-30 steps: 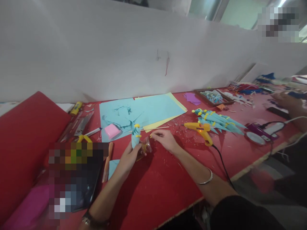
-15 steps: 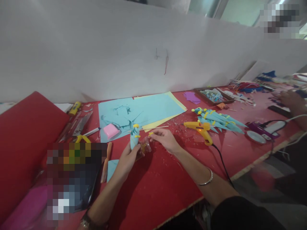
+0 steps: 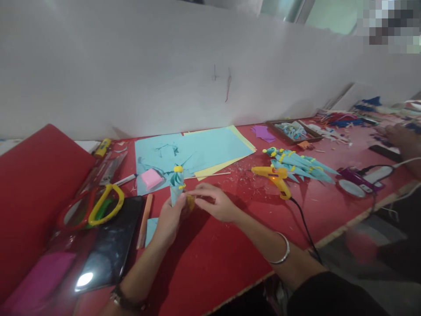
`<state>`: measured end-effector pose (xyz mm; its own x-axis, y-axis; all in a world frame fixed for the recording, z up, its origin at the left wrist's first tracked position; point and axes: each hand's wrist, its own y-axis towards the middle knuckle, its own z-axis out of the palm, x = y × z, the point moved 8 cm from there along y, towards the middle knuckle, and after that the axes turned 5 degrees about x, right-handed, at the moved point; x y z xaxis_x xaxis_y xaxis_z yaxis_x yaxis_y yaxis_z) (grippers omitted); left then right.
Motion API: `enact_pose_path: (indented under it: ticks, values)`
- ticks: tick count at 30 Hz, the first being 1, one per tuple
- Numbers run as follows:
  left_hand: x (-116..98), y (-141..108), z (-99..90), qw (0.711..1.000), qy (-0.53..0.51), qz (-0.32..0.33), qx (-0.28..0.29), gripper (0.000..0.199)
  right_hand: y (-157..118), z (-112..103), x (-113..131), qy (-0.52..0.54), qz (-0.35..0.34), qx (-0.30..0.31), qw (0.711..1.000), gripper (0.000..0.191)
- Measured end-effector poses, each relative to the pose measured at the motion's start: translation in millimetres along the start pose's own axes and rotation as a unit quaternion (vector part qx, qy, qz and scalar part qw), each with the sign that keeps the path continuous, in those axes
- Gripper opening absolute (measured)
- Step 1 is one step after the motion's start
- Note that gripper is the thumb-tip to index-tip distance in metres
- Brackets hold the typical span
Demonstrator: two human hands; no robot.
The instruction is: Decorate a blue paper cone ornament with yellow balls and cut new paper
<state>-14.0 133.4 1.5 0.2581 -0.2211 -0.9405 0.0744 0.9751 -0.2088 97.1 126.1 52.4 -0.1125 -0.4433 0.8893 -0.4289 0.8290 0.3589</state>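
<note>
Right arm: short-looking, loose black cloth sleeve (image 3: 330,294), plain and matte, its hem a soft dark curve near the elbow; below it, on the forearm, a thin, rounded silver-coloured metal bangle (image 3: 288,250), pale and shiny, its surface apparently ridged or patterned, detail too small to resolve. Left arm: dark brown-to-black wristband (image 3: 124,300) around the wrist, wider than the bangle, with small glinting silvery parts along one side; blur prevents telling watch from bracelet. Both the left hand (image 3: 170,219) and right hand (image 3: 219,204) are bare, five-fingered, slender in outline.
</note>
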Motion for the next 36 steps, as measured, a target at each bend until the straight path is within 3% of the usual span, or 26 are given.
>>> enact_pose_path:
  ticks: [4, 10, 17, 24, 36]
  values:
    - [12.4, 4.5, -2.7, 0.999, -0.001, -0.022, 0.028, 0.035, -0.3, 1.5, 7.9, -0.094, -0.025, 0.003, 0.995, 0.023]
    - [12.1, 4.3, -9.7, 1.000, 0.001, -0.015, -0.015, 0.042, -2.7, 0.4, 6.5, -0.103, -0.024, -0.020, 0.994, 0.020]
    - [5.1, -3.8, -4.1, 0.993, 0.109, -0.028, -0.020, 0.044, -6.7, -1.9, 7.7, -0.143, -0.020, -0.077, 0.987, 0.007]
    - [6.5, -1.4, -5.6, 0.996, 0.086, -0.011, -0.022, 0.042, -8.4, -5.4, 13.3, -0.164, -0.042, -0.101, 0.980, 0.012]
    - [10.1, -0.4, 5.6, 0.996, 0.050, -0.032, 0.066, 0.034, -6.0, -3.0, 7.2, -0.145, -0.030, -0.061, 0.987, 0.011]
